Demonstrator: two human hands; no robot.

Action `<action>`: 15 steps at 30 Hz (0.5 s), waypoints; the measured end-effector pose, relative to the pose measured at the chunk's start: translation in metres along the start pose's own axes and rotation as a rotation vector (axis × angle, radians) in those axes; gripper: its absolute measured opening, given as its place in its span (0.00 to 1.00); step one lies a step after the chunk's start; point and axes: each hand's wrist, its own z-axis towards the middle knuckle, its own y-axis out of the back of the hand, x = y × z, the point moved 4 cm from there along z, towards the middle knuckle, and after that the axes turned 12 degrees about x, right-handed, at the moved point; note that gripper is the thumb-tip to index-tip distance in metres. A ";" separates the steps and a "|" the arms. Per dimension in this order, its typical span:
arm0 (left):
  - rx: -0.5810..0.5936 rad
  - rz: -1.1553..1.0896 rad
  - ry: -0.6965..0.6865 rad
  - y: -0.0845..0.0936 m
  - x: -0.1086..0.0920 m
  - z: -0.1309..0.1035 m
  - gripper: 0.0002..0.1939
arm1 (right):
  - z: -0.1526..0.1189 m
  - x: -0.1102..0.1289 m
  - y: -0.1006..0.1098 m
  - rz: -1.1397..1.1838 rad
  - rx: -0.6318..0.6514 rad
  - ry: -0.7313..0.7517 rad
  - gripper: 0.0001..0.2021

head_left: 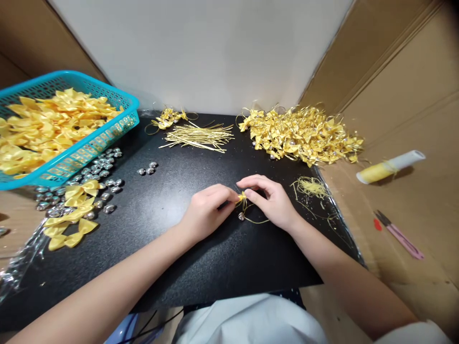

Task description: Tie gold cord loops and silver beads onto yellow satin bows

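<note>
Over the middle of the black table, my left hand [211, 210] pinches the left side of a small yellow ribbon bow [241, 196] between thumb and fingers. From the other side, my right hand [269, 198] curls round the bow, its thumb against the bow's right edge and its index finger arched above. Below the bow hangs a silver jingle bell [241, 216]. A thin gold cord [258, 222] loops from the bow toward my right wrist. The fingers partly cover the bow, so its knot is hard to make out.
At left stand a blue basket [133, 111] of yellow bows, loose bows [73, 215] and silver bells [103, 167]. Gold cords [201, 137] lie at the back, a pile of belled bows [301, 136] back right. Thread scraps [311, 187], pink snips [399, 235] and a roll [390, 167] are at right.
</note>
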 end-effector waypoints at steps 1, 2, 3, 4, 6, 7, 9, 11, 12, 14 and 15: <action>0.002 -0.006 0.012 0.000 0.001 0.000 0.04 | 0.000 0.002 0.000 -0.024 0.009 0.026 0.04; 0.009 -0.011 0.019 0.000 0.001 0.000 0.04 | 0.000 0.004 0.000 -0.054 0.017 0.052 0.03; 0.016 -0.014 0.022 0.000 0.002 0.000 0.04 | 0.000 0.006 -0.001 -0.086 0.024 0.069 0.04; 0.019 -0.016 0.026 0.000 0.002 0.000 0.04 | 0.000 0.008 -0.002 -0.113 0.030 0.073 0.05; 0.018 -0.018 0.038 0.001 0.002 0.000 0.04 | 0.000 0.008 -0.004 -0.122 0.036 0.057 0.06; 0.015 -0.020 0.042 0.001 0.002 0.001 0.05 | 0.000 0.008 -0.005 -0.104 0.033 0.043 0.06; 0.003 -0.021 0.040 0.001 0.001 0.002 0.05 | 0.000 0.004 -0.006 -0.029 0.001 0.011 0.05; 0.012 -0.014 0.024 0.001 0.000 0.003 0.05 | 0.000 -0.002 -0.007 0.083 -0.034 -0.020 0.05; 0.029 -0.013 0.009 0.000 0.000 0.004 0.05 | 0.000 -0.005 -0.007 0.151 -0.051 -0.034 0.06; 0.062 -0.015 -0.006 -0.001 0.000 0.004 0.06 | 0.002 -0.010 -0.006 0.296 -0.089 -0.049 0.07; 0.072 -0.019 0.002 -0.002 0.002 0.003 0.06 | 0.003 -0.011 -0.004 0.364 -0.117 -0.048 0.07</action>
